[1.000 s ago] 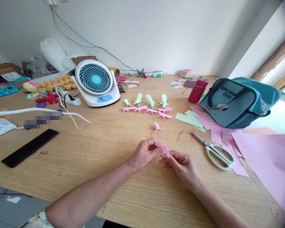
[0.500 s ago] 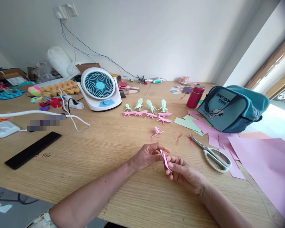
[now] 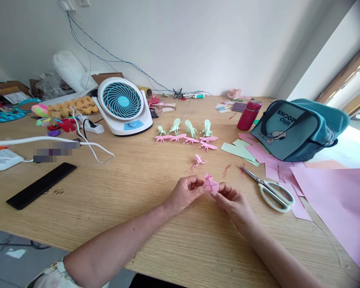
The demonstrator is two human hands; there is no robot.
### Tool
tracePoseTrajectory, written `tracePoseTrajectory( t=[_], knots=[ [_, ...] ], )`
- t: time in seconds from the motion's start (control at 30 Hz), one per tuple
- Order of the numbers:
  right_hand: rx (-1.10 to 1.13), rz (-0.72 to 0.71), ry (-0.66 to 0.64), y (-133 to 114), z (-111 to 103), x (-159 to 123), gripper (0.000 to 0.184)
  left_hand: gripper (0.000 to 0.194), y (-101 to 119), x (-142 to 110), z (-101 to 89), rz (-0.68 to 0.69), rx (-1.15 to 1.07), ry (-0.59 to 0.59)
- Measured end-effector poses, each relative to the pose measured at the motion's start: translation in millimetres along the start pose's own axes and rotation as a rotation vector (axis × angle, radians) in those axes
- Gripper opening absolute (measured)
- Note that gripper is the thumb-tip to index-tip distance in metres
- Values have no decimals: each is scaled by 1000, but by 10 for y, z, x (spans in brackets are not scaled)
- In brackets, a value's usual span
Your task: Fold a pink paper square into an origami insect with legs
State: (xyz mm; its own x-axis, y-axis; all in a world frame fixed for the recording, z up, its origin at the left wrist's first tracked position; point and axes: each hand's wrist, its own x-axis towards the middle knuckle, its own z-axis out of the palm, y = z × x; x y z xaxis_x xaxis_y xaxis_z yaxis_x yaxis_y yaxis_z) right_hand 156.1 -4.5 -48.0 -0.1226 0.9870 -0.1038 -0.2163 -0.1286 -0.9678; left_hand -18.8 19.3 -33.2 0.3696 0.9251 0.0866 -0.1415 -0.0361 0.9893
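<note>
A small piece of folded pink paper (image 3: 211, 185) is held between my hands, above the wooden table. My left hand (image 3: 187, 192) pinches its left side between thumb and fingers. At its lower right edge, the thumb and fingers of my right hand (image 3: 232, 202) grip it too. Just beyond lies a pink paper figure (image 3: 198, 161) with thin legs. Farther back stand several pink folded insects (image 3: 191, 140) in a row, with several pale green folded insects (image 3: 191, 128) behind them.
White-handled scissors (image 3: 274, 194) lie right of my hands, beside pink paper sheets (image 3: 333, 196) and green strips (image 3: 240, 152). Behind are a teal bag (image 3: 300, 128) and a red flask (image 3: 249, 115). A fan (image 3: 123, 106), a white cable (image 3: 48, 139) and a black bar (image 3: 42, 185) occupy the left.
The pink paper was turned edge-on in my right hand with my left fingers loosened; now it faces me again, pinched by both hands. The view dipped and came back.
</note>
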Motion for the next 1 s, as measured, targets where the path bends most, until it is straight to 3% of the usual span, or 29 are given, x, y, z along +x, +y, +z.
tracePoseTrajectory(
  t=[0.43,0.73,1.0],
  knots=[
    [-136,-54,0,-130,52,-99,43,22,64,-115,100,273,532,97],
    [-186,-122,-59,-132,18,-100,36,21,-22,-62,62,114,326,180],
    [-174,-139,-5,-95,-24,-60,41,33,-80,-7,28,42,7,108]
  ],
)
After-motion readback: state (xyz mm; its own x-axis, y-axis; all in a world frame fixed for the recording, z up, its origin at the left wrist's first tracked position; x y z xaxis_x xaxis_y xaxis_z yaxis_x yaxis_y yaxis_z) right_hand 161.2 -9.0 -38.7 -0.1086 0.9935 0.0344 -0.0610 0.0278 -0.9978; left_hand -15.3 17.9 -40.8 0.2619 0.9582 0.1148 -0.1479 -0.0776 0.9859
